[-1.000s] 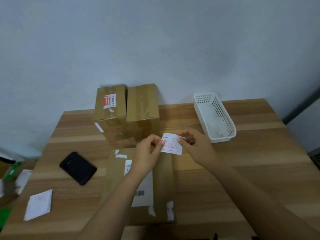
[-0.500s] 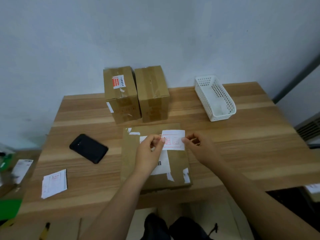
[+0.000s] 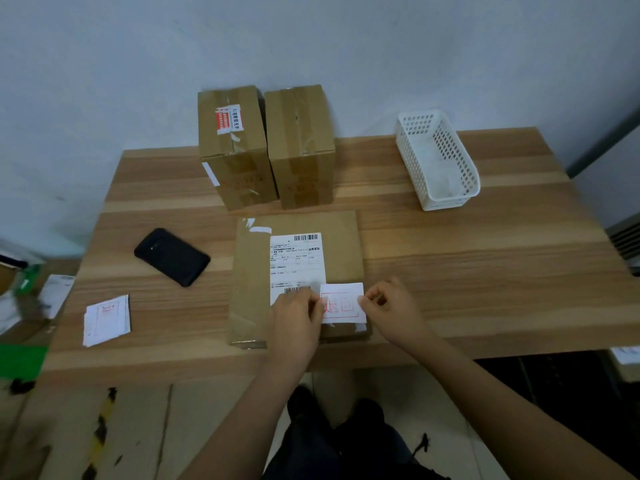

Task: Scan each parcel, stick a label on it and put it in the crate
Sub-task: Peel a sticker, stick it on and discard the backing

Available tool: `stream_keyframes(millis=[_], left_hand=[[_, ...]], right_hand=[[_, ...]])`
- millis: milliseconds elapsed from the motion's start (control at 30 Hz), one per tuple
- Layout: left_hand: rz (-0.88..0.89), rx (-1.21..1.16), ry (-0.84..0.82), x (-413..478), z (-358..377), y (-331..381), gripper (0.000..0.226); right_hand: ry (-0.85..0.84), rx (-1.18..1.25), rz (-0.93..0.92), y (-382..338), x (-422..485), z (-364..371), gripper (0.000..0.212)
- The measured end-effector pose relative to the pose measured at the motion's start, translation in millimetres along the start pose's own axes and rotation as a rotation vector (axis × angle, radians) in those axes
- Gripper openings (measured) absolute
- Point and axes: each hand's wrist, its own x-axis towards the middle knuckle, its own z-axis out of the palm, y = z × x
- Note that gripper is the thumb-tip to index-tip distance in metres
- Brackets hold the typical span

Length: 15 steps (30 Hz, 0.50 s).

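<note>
A flat brown parcel [image 3: 339, 244] lies on the wooden table [image 3: 485, 278] in front of me, with a white shipping sheet [image 3: 296, 261] on its top. A small white label with red print [image 3: 343, 303] is held low over the parcel's near right corner. My left hand [image 3: 294, 323] pinches its left edge and my right hand [image 3: 394, 313] pinches its right edge. Whether the label touches the parcel I cannot tell. Two taller brown boxes [image 3: 235, 147] [image 3: 301, 143] stand side by side at the back. A white perforated crate [image 3: 464, 157] sits at the back right.
A black handheld scanner [image 3: 171, 256] lies left of the parcel. A stack of white labels [image 3: 107, 320] rests near the table's front left edge. Clutter and a green item [image 3: 20, 362] are off the left side. The wall is close behind the boxes.
Both hands have brought the label down and toward me, from above the parcel's far part to its near right corner. The view has tilted downward.
</note>
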Motion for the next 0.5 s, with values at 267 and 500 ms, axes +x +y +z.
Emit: stream_keyframes(millis=[267,500], left_hand=[[0.041,0.16,0.038,-12.6,9.4,-1.4,0.019],[0.06,0.166,0.045,-13.5,11.2,-4.7,0.019]], right_hand=[[0.059,-0.029,-0.024,12.2,-2.7,15.8,0.012],[0.084,-0.02,-0.026,13.9,-7.6,20.1,0.013]])
